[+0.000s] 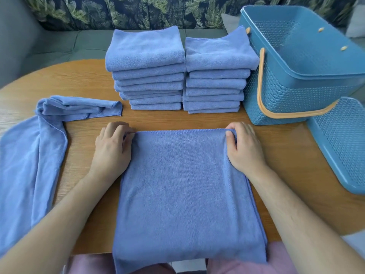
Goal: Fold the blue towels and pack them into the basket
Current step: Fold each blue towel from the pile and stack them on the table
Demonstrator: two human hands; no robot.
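Observation:
A blue towel [183, 186] lies folded flat on the wooden table [83, 80], its near end hanging over the table's front edge. My left hand [112, 147] pinches its far left corner. My right hand [244, 147] pinches its far right corner. Behind it stand two stacks of folded blue towels, the left stack [148, 70] and the right stack [217, 76]. An unfolded blue towel [29, 155] lies crumpled at the left. The blue basket [296, 84] with an orange handle stands at the right, beside the right stack, and holds no towels.
The basket's blue lid [339, 143] lies on the table's right edge, in front of the basket. A grey sofa with leaf-patterned cushions [138, 10] runs behind the table.

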